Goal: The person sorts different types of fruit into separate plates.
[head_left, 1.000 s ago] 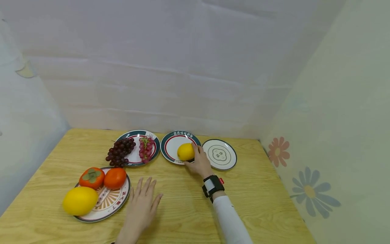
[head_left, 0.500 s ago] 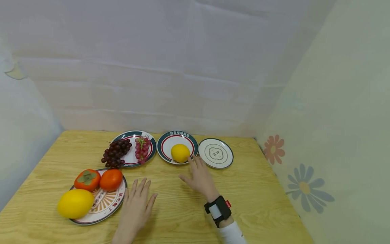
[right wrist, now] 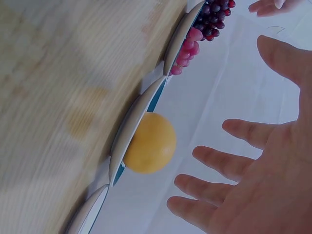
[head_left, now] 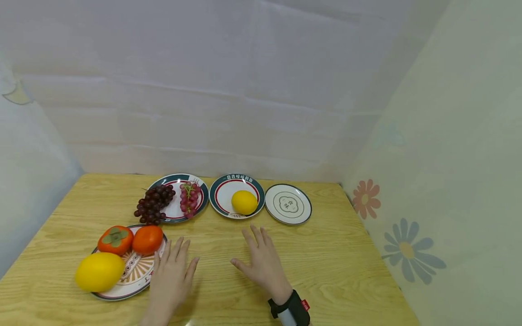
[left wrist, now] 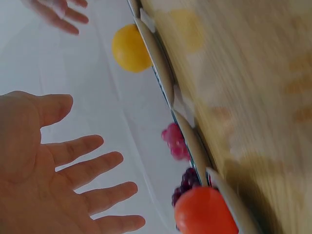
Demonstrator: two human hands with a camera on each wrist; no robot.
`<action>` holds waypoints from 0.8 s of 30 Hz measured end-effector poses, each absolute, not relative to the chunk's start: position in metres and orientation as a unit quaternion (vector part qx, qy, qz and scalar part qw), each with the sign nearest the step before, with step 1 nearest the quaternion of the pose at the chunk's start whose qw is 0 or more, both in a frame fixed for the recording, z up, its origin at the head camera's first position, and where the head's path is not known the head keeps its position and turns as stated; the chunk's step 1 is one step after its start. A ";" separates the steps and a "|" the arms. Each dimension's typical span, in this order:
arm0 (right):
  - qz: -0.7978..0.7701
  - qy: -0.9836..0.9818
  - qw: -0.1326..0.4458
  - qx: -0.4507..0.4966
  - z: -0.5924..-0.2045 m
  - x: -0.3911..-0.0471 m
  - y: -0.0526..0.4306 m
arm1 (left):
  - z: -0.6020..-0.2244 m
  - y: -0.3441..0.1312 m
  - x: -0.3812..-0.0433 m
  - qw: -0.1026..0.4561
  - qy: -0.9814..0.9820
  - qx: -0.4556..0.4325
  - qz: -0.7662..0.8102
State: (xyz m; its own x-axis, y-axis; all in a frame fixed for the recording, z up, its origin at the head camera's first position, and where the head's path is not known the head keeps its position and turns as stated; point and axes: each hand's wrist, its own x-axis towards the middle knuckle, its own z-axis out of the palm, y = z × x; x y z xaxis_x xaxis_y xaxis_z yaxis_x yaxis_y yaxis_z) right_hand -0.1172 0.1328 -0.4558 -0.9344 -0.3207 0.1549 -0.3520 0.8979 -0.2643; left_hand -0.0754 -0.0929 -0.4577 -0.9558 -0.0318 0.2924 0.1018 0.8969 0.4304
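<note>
My right hand (head_left: 264, 267) holds nothing, its fingers spread below the middle plate (head_left: 220, 199). On that green-rimmed plate lies a yellow lemon (head_left: 244, 202), which the right wrist view also shows beyond the fingertips (right wrist: 183, 181). With fingers straight, my left hand (head_left: 170, 274) overlaps the right rim of the front-left plate (head_left: 136, 284) in the head view. That plate bears two orange persimmons (head_left: 116, 240) and a larger yellow fruit (head_left: 99, 272). In the left wrist view the left palm (left wrist: 29, 185) faces the camera and holds nothing.
At the back left, another green-rimmed plate (head_left: 173, 212) carries dark grapes (head_left: 154, 203) and pink grapes (head_left: 190, 199). A small white plate (head_left: 288, 204) stands right of the lemon's plate. Pale sheets (head_left: 228, 90) rise behind and beside the wooden table (head_left: 338, 271).
My right hand has let go of the lemon and drawn back toward me, leaving it on the middle plate. My left hand has shifted slightly left, staying spread.
</note>
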 end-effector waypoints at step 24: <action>0.146 -0.974 0.044 0.168 -0.456 -0.114 0.136 | -0.456 -0.193 -0.066 0.132 -0.921 0.255 -0.262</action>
